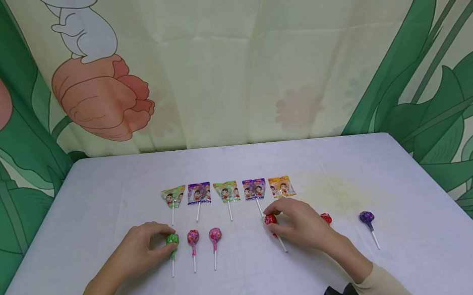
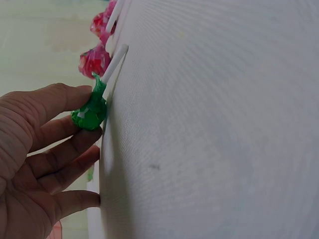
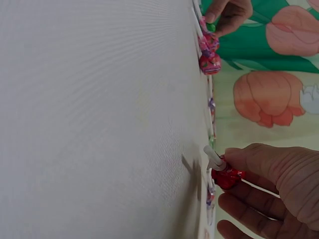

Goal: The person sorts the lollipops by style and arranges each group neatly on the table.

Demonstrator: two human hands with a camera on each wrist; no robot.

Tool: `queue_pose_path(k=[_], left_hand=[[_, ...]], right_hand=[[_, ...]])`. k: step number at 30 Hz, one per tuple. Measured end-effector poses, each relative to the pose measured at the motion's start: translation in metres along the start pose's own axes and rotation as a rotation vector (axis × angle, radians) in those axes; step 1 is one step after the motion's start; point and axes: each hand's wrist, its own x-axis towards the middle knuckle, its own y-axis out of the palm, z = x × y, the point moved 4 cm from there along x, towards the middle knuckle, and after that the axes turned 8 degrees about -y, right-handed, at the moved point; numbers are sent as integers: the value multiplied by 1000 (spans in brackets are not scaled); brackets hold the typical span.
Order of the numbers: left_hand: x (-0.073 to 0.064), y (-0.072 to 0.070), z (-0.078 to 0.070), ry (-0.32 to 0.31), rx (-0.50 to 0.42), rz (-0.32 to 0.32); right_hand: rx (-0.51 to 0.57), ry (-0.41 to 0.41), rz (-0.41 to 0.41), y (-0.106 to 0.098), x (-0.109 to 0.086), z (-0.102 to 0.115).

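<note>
My left hand (image 1: pixel 148 248) pinches a green-wrapped lollipop (image 2: pixel 89 113) between thumb and fingers at the left end of the near row; its white stick points toward me. Just right of it lie two pink lollipops (image 1: pixel 193 236) (image 1: pixel 215 234), apart from the hand. My right hand (image 1: pixel 298 222) pinches a red-wrapped lollipop (image 3: pixel 228 178) by its head, with the stick tilted off the cloth in the right wrist view. Another red lollipop (image 1: pixel 326 217) shows partly behind the right hand; its stick is hidden. A purple lollipop (image 1: pixel 367 217) lies farther right.
Behind the hands runs a row of flat-wrapped lollipops: green (image 1: pixel 174 195), purple (image 1: pixel 199 193), green (image 1: pixel 227 191), purple (image 1: pixel 254 188) and orange (image 1: pixel 281 186). A white cloth (image 1: pixel 132 183) covers the table. A printed curtain (image 1: pixel 224 67) hangs behind its back edge.
</note>
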Motion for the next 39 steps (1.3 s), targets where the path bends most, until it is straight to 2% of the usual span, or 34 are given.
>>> queue_pose_path(k=[20, 33, 39], left_hand=[[-1, 0, -2, -14, 5, -2], [0, 1, -1, -12, 11, 0], [-1, 0, -2, -13, 7, 4]], right_hand=[[53, -41, 47, 15, 18, 18], [79, -125, 48, 21, 28, 27], [102, -137, 56, 25, 33, 32]])
